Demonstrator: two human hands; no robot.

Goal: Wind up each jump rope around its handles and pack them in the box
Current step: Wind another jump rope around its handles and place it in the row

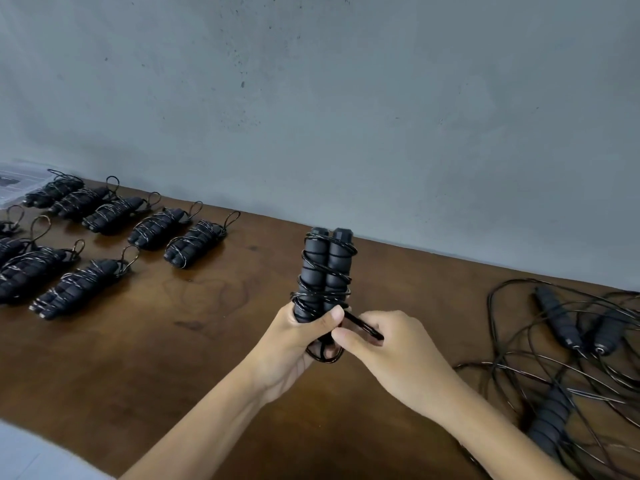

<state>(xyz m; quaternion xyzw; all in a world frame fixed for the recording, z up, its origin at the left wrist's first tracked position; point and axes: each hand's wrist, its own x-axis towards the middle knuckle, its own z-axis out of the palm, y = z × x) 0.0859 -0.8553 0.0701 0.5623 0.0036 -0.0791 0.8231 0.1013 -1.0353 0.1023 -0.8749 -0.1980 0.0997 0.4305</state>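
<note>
My left hand [294, 341] grips the lower end of a pair of black foam jump-rope handles [327, 268], held upright side by side above the table. Thin black cord is wound around both handles in several turns. My right hand [377, 344] pinches the end loop of that cord [363, 329] just right of my left thumb. A short loop hangs below my left fist. No box is in view.
Several wound rope bundles [194, 242] lie in two rows on the brown wooden table [207, 358] at the left. A tangle of unwound ropes with black handles [557, 320] lies at the right. Clear plastic packaging [14, 185] sits far left by the grey wall.
</note>
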